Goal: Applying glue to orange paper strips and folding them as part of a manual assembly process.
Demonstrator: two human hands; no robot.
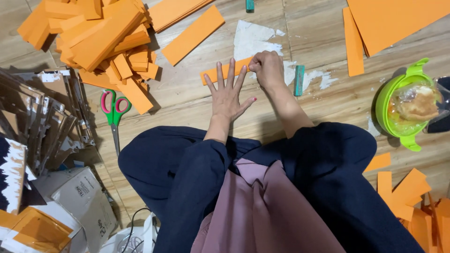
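Pinching the right end of a narrow orange paper strip (pixel 224 71), the right hand (pixel 268 68) has its grip pressed together on it, while the left hand (pixel 227 91) lies flat with its grip spread, fingertips pressing the strip onto the wooden plank floor (pixel 197 100).

Nearest the person, dark blue sleeves and a mauve garment fill the lower view; left of the knees lie red-and-green-handled scissors (pixel 114 115) and a stack of grey cardboard pieces (pixel 44 117). Just right of the right hand sits a small teal block (pixel 299 80); further right stands a lime-green lidded bowl (pixel 408 105) holding food. Beyond the strip lie a torn white paper patch (pixel 253 40), a heap of orange strips (pixel 101 35) at upper left, and large orange sheets (pixel 398 21) at upper right.
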